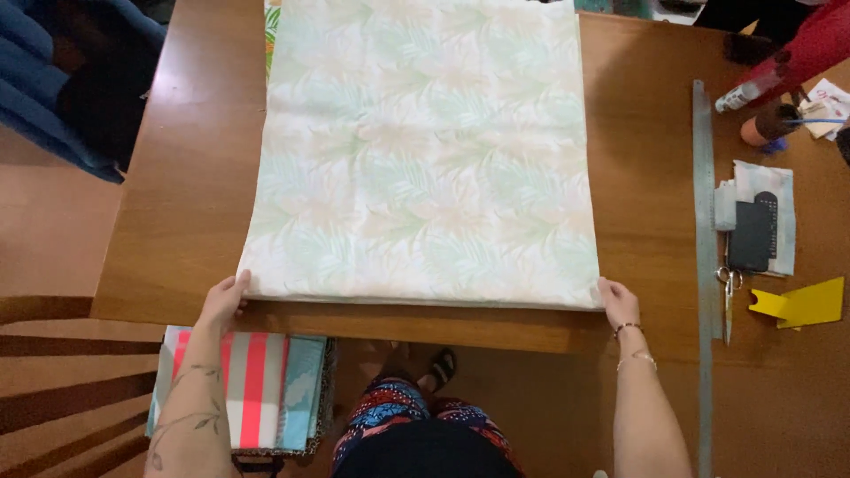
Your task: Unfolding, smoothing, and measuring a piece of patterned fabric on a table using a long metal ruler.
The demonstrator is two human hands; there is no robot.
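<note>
A large piece of pale fabric (425,150) with a faint green and peach leaf print lies flat on the brown wooden table (186,204), reaching from the far edge almost to the near edge. My left hand (224,299) pinches the fabric's near left corner. My right hand (619,304) pinches its near right corner, with bracelets on that wrist. Both corners rest on the tabletop.
A long metal ruler (705,212) lies lengthwise on the right, with scissors (729,296), a yellow card shape (804,305), a black object on folded cloth (754,232) and a white tube (745,93) beyond it. Another person's red sleeve (810,44) shows top right. Striped fabrics (252,385) sit in a basket below the table.
</note>
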